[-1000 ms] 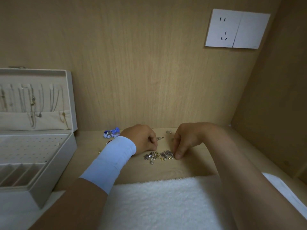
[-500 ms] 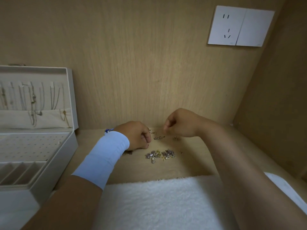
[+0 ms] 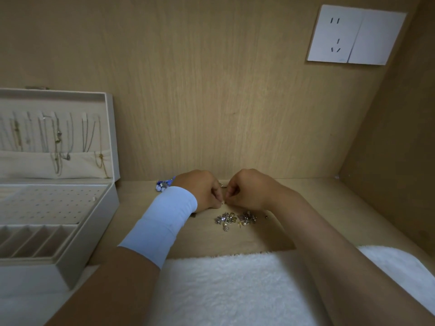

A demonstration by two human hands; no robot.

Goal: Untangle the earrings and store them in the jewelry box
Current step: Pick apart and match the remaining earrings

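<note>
- The left hand (image 3: 204,191) and the right hand (image 3: 249,189) sit knuckles-up over the wooden shelf (image 3: 211,241), with curled fingers and fingertips meeting between them.
- Both hands pinch one small earring (image 3: 223,202), thumb against forefinger on each side. It is too small to tell which way its post points.
- The small earring is held just above the shelf, behind the heap and near its left end.
- The heap of earrings (image 3: 235,218) lies on the shelf just in front of the hands. Its long axis runs left to right, and a few posts stick out toward the near edge.
- A cluster of blue earrings (image 3: 162,184) lies behind the left wrist, close to the back wall.
- The jewelry box (image 3: 94,231) stands open at the far left, well apart from the heap. Its lid is upright, and its perforated panel and slotted compartments face up.
- Necklaces (image 3: 56,137) hang vertically inside the lid.
- A light-blue wristband (image 3: 164,220) covers the left wrist.
- A white towel (image 3: 235,290) lies under both forearms.
- A white wall socket (image 3: 355,35) is at the upper right.
</note>
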